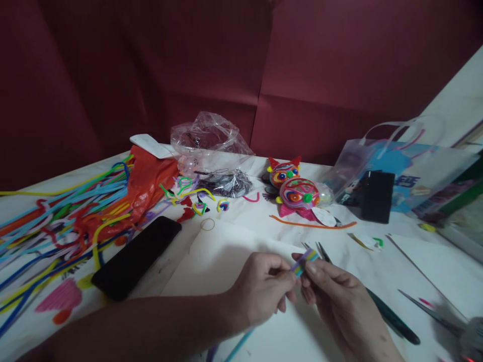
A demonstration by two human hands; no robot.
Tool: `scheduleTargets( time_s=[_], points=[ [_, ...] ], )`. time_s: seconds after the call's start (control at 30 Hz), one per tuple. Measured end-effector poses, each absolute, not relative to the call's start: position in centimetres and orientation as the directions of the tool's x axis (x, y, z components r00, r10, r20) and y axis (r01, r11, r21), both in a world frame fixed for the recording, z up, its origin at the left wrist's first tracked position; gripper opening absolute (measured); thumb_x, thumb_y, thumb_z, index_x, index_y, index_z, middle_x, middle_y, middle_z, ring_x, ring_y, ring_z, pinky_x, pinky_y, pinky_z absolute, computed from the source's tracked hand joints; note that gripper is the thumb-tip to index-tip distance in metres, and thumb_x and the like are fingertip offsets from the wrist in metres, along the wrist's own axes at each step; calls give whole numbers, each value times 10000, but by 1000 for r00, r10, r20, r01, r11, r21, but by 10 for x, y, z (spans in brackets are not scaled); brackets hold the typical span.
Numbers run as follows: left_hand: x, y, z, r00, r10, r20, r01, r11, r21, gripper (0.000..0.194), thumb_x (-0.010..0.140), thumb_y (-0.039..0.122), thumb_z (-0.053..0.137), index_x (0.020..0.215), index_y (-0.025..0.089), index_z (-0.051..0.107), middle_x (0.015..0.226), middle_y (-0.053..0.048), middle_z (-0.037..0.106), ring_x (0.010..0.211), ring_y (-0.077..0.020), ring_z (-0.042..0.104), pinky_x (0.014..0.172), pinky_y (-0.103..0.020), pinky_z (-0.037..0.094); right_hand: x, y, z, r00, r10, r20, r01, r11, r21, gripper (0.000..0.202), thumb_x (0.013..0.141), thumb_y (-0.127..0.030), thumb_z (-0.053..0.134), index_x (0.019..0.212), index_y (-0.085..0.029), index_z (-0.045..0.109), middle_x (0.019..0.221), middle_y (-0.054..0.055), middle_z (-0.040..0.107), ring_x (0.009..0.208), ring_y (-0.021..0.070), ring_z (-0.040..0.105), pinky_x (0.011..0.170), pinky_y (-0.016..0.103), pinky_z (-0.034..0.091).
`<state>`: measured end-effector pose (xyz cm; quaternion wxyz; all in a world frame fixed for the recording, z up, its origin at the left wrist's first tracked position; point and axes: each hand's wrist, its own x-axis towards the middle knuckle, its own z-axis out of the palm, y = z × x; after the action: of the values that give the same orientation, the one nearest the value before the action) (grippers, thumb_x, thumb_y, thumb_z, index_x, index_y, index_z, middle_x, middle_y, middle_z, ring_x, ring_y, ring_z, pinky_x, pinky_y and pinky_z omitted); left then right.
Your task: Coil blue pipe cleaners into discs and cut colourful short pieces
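My left hand [264,286] and my right hand [339,296] meet over a white sheet of paper [226,251]. Between their fingertips is a small flat bundle of pipe cleaners [305,261], striped in purple, yellow and blue. Both hands are closed in a pinch on it, one at each end. A blue stem [240,346] and a purple one stick out below my left forearm; whether they join the bundle is hidden. Partly behind my right hand lies a tool with a dark green handle [394,319], its pointed tips showing beyond the fingers.
Loose pipe cleaners [64,216] spill from a red plastic bag [151,186] at left. A black phone [139,256] lies nearby. Behind are a clear bag [207,136] and two colourful cat-like figures [298,193]. At right stand a translucent tote [407,166], a dark box [377,196] and scissors [433,311].
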<state>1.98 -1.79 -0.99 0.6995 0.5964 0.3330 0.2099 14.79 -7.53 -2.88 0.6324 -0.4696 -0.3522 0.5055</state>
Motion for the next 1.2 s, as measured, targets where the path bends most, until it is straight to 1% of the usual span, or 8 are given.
scheduleTargets(
  time_s=[0.17,0.37,0.5,0.67,0.8,0.97,1.13,1.2],
  points=[
    [20,-19,-12,702,680,-210,91,207,974,160,709,262,468,630,132,517,519,28,494,371,-38,378,364,-176,272,147,-76,-30,272,961,-46,-313,43,-949,320,727,-345,681,484,-154,596,498,16,533,533,124,446,501,217,339],
    [20,-17,-9,714,671,-199,81,204,976,164,682,257,493,590,127,535,515,18,512,364,-32,365,362,-173,265,146,-76,-28,278,960,-28,-314,63,-947,270,711,-343,699,534,-148,637,461,5,512,497,105,426,488,208,336],
    [20,-16,-8,709,676,-199,75,208,975,145,668,236,490,577,132,536,493,24,505,357,-33,356,355,-174,253,148,-77,-32,283,958,-33,-309,59,-949,287,725,-347,687,530,-147,618,466,-1,504,482,96,418,481,201,331],
    [20,-17,-9,697,676,-239,119,220,968,114,637,216,496,561,137,526,461,33,486,346,-35,336,348,-178,234,149,-78,-35,288,957,-28,-305,64,-950,289,733,-328,681,519,-149,605,483,1,507,502,98,432,478,193,325],
    [20,-17,-6,695,675,-250,103,250,963,103,617,203,476,574,135,541,452,37,465,360,-39,332,351,-180,225,148,-78,-34,277,960,-33,-317,59,-947,270,729,-330,684,540,-144,632,499,9,526,506,102,449,504,203,350],
    [21,-17,-6,724,649,-234,91,247,965,112,614,201,459,579,135,542,451,35,461,349,-41,326,347,-189,213,148,-77,-36,274,961,-48,-339,50,-939,192,697,-335,709,622,-160,679,488,9,530,489,117,453,487,228,372],
    [20,-18,-7,730,636,-252,130,232,964,106,636,205,457,601,140,534,458,40,463,346,-39,324,356,-190,223,149,-77,-35,285,958,-32,-327,66,-943,245,683,-326,719,530,-150,642,493,22,538,502,122,464,471,220,373],
    [20,-18,-6,731,634,-253,150,211,966,108,651,206,453,603,143,526,460,42,460,352,-39,326,364,-190,227,149,-78,-35,291,956,-25,-318,72,-945,219,671,-323,731,561,-147,662,481,14,529,485,112,455,464,211,371]
  ],
)
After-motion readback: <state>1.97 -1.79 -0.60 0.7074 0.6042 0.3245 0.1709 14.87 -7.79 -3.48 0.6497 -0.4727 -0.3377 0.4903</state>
